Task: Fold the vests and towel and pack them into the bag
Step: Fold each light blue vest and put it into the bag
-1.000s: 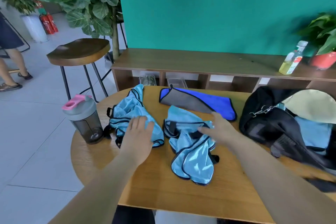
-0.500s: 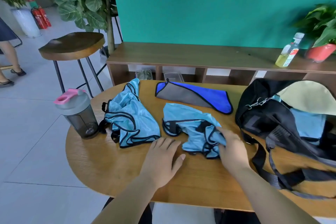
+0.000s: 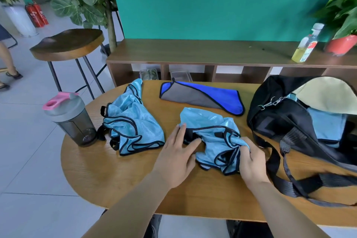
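Observation:
Two light-blue mesh vests with black trim lie on the round wooden table. The left vest is crumpled and untouched. The middle vest is bunched up; my left hand lies flat with straight fingers on its left edge, and my right hand grips a fold of its right side. A blue and grey towel lies folded behind it. The black bag stands open at the right with light-blue cloth inside.
A grey shaker bottle with a pink lid stands at the table's left edge. The bag's black strap trails across the table's right front. Behind are a low wooden shelf, a stool, a drink bottle and potted plants.
My left hand moved from the left vest to the middle vest's left edge. My right hand pulled the middle vest's lower part up and now grips its right side.

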A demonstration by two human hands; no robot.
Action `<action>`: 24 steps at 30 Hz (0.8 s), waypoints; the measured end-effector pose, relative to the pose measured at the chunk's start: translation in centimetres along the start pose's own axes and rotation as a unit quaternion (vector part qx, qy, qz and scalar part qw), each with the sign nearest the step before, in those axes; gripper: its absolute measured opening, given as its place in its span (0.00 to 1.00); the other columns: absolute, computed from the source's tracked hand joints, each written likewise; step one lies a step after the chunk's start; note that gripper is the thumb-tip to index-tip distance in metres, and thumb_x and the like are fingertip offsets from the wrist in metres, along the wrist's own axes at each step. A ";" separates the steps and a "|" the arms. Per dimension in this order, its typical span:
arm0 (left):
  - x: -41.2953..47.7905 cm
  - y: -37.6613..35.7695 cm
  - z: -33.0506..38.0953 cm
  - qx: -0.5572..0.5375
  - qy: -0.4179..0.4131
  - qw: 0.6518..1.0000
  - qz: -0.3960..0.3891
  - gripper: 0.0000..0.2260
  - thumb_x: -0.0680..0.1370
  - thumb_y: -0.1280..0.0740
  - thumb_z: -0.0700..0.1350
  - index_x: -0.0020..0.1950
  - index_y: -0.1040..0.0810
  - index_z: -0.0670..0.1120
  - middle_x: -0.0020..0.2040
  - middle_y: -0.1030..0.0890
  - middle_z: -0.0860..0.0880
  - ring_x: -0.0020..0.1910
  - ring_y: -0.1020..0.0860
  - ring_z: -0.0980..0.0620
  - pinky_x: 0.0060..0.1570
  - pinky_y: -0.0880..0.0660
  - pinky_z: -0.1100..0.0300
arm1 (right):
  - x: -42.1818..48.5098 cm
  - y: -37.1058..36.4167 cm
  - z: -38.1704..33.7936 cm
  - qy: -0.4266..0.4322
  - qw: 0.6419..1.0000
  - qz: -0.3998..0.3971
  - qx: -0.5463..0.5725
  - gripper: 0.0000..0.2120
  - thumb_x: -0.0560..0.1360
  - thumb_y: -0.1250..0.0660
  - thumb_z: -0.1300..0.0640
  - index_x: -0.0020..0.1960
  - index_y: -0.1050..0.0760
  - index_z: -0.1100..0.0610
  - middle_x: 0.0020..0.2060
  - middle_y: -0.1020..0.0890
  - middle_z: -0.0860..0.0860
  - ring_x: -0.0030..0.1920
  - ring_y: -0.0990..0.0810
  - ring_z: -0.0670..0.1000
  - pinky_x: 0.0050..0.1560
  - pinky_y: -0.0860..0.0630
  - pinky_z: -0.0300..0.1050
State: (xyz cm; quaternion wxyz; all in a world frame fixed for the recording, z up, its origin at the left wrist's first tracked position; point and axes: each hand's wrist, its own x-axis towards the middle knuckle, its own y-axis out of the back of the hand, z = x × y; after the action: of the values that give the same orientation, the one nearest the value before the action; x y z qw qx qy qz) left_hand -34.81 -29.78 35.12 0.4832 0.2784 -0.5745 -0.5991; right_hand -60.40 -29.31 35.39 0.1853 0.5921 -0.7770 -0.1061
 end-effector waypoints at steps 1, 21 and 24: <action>0.7 -0.3 0.0 -0.020 0.025 0.999 -0.008 0.22 0.86 0.43 0.57 0.81 0.39 0.59 0.86 0.53 0.45 0.85 0.58 0.44 0.82 0.51 0.47 | 0.0 0.0 0.0 -0.015 1.000 -0.004 0.017 0.17 0.84 0.46 0.65 0.42 0.24 0.53 0.33 0.24 0.49 0.36 0.27 0.46 0.36 0.31 0.42; 3.6 7.7 -2.0 -0.415 0.256 0.839 0.242 0.12 0.86 0.40 0.40 0.62 0.24 0.55 0.47 0.20 0.56 0.37 0.24 0.62 0.37 0.29 0.72 | 2.8 2.4 -1.7 -0.206 0.946 0.120 0.218 0.04 0.81 0.29 0.53 0.54 0.16 0.49 0.49 0.12 0.53 0.52 0.14 0.57 0.52 0.16 0.56; 4.8 11.4 -3.2 -0.492 0.291 0.790 0.222 0.12 0.87 0.42 0.42 0.56 0.21 0.56 0.43 0.24 0.50 0.35 0.31 0.58 0.34 0.33 0.65 | 4.3 4.0 -4.1 -0.255 0.902 0.070 0.342 0.09 0.76 0.23 0.56 0.54 0.15 0.56 0.47 0.12 0.57 0.48 0.13 0.59 0.48 0.17 0.51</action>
State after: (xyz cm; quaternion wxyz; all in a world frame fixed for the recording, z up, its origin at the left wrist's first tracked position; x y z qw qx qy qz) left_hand -30.83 -33.98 46.46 0.8191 0.0286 -0.0802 -0.5673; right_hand -63.20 -32.17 41.35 -0.2263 0.5161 -0.8255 0.0317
